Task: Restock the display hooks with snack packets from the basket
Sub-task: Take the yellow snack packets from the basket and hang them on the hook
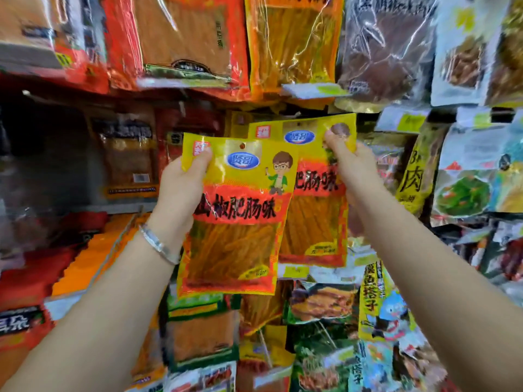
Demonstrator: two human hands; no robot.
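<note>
head-worn view, facing forward, close to wall of hanging packets (297, 46), hands raised ahead

Shop, snack aisle. Sealed snack bags (192, 41) hang in tight overlapping rows from the top of the frame to the bottom, many kinds side by side. White price labels with a yellow-green patch jut out under the rows: upper centre (314, 90), right of centre (404, 120), below centre (294, 270). Barcode sticker (141, 178) on a pack at centre left. Centre: identical yellow packets (235, 210), each printed with the same brand; the nearer one has a punched hang hole (242, 144).
</note>
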